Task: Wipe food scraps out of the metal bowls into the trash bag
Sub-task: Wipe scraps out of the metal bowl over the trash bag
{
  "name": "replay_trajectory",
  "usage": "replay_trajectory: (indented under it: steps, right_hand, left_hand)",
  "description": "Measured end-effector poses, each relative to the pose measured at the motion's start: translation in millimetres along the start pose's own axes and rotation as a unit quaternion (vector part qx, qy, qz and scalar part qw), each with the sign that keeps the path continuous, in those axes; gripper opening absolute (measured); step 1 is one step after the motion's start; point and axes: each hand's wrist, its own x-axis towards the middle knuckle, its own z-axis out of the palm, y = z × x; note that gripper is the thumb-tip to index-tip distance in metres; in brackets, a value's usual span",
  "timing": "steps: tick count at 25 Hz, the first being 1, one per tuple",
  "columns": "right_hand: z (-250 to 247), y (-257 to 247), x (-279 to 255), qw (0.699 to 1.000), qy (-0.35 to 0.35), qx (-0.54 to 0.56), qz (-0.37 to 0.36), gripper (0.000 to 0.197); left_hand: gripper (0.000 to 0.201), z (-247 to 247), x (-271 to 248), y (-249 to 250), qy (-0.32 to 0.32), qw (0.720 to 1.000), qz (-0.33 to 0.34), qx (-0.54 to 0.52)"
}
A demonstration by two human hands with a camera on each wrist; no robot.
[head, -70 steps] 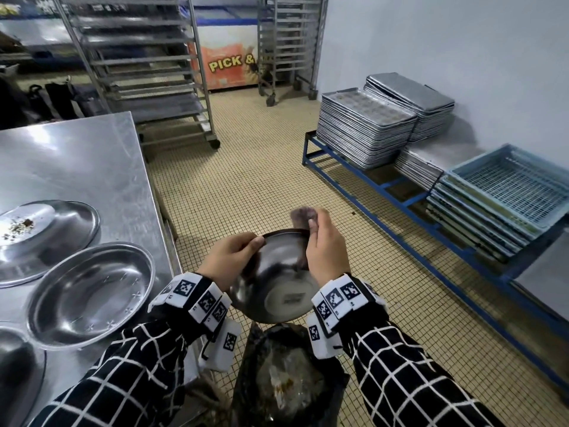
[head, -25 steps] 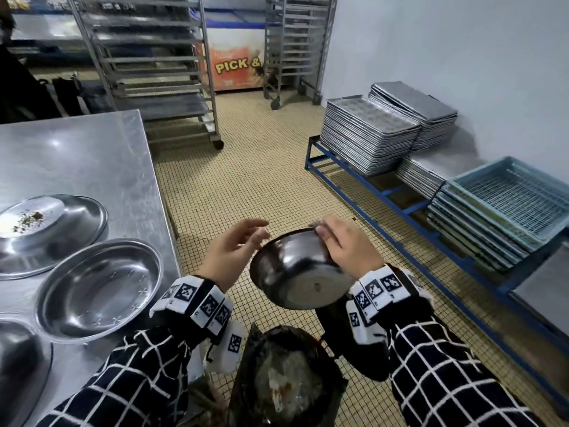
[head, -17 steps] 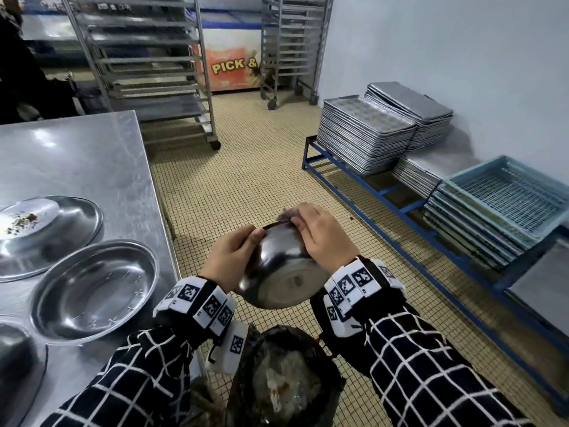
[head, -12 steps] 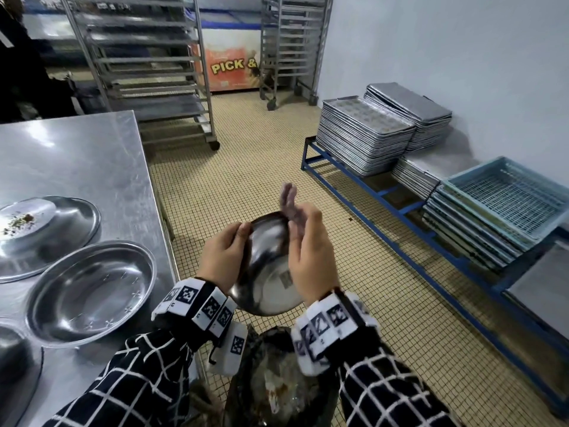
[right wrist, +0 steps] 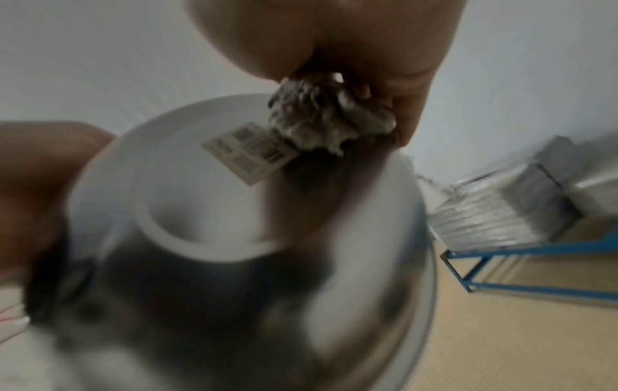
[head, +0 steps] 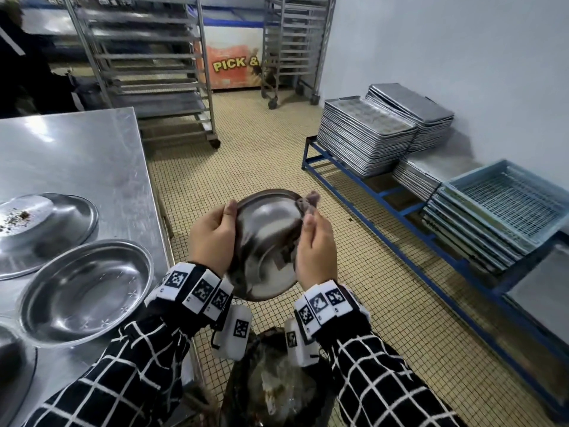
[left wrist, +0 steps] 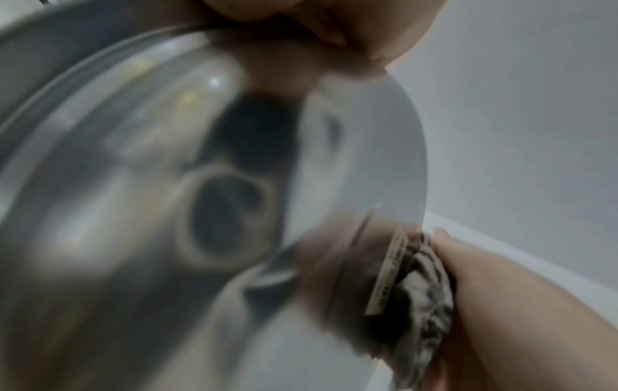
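A metal bowl (head: 264, 241) is held tipped over the black trash bag (head: 277, 389), its underside with a paper label facing me. My left hand (head: 229, 217) grips its left rim. My right hand (head: 308, 223) pinches a crumpled grey cloth (head: 309, 200) against the bowl's right side. In the right wrist view the cloth (right wrist: 331, 121) lies on the underside next to the label (right wrist: 250, 153), above the foot ring. The left wrist view shows the bowl (left wrist: 167, 185) blurred, with the cloth (left wrist: 424, 285) at its far edge. The bowl's inside is hidden.
On the steel table (head: 77, 155) at my left lie a shiny empty bowl (head: 86, 291), a dish with crumbs (head: 46, 223) and part of another bowl (head: 12, 374). A low blue rack (head: 385, 192) with stacked trays runs along the right wall. Tray trolleys (head: 147, 72) stand behind.
A second ago my left hand was off the bowl and my right hand held it alone. The left hand then took the left rim, and the cloth hand moved onto the bowl's right side.
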Motion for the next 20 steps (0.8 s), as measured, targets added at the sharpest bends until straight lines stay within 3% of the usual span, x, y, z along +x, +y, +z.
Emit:
replay_trajectory:
  steps: [2, 5, 8, 10, 12, 14, 16, 18, 20]
  right_hand:
    - [3, 6, -20, 1.000, -0.013, 0.017, -0.008, 0.055]
    - [23, -7, -44, 0.981, -0.005, -0.116, -0.153, 0.054]
    - [25, -29, -31, 0.963, 0.070, -0.178, -0.191, 0.049]
    - [18, -22, -12, 0.975, 0.094, -0.133, -0.151, 0.050]
    - [7, -4, 2, 0.994, 0.094, 0.022, -0.045, 0.049]
    - [-2, 13, 6, 0.968, 0.062, 0.221, 0.103, 0.041]
    - [-8, 21, -1, 0.927, 0.059, 0.309, 0.205, 0.034]
    - [-13, 22, -6, 0.912, 0.081, 0.324, 0.238, 0.026]
    - [-21, 21, -6, 0.919, 0.077, 0.311, 0.228, 0.016]
  left_hand:
    - [0.039, -2, 1, -2, 0.009, 1.000, 0.008, 0.011]
    - [0.034, 3, -3, 2, -0.004, 1.000, 0.021, 0.022]
    - [0.034, 11, -7, 1, -0.031, 0.999, 0.031, 0.008]
    - [0.036, 11, -6, 3, -0.049, 0.998, 0.008, -0.045]
    - [0.038, 8, -6, 7, -0.060, 0.993, -0.016, -0.103]
    - [0.040, 5, -1, 4, -0.055, 0.989, -0.024, -0.134]
    - [0.050, 1, 1, -4, -0.046, 0.988, -0.024, -0.146]
    - [0.049, -1, 2, -13, -0.032, 0.991, -0.024, -0.131]
    - [0.034, -3, 1, -19, -0.028, 0.994, -0.015, -0.101]
